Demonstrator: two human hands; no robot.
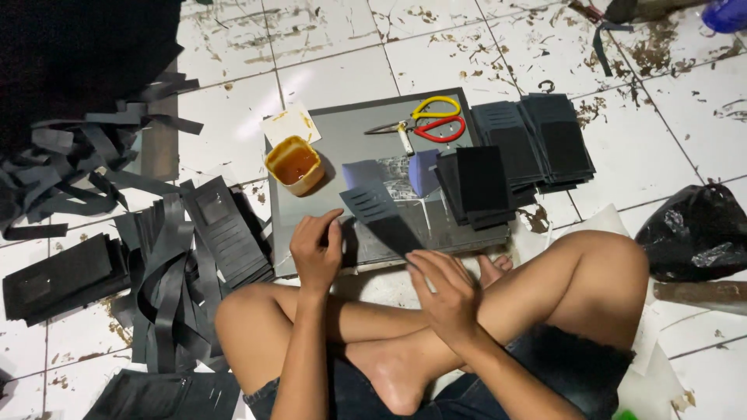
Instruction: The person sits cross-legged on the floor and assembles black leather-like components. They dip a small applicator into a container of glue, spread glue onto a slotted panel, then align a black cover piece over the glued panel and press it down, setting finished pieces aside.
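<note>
I sit cross-legged on a tiled floor in front of a grey work board (342, 140). My left hand (316, 250) rests at the board's near edge, fingers curled, next to a black slotted leather piece (380, 218) that lies on the board. My right hand (445, 292) hovers over my knee with its fingertips touching the near end of that piece. A yellow pot of amber glue (294, 164) stands at the board's left edge. Scissors with yellow and red handles (428, 124) lie at the board's far side.
Stacks of black cut pieces (517, 155) sit on the board's right side. Black strips and slotted panels (179, 257) are heaped on the left, with more strips (70, 163) beyond. A black plastic bag (696, 233) lies at the right. The white tiles are stained with glue.
</note>
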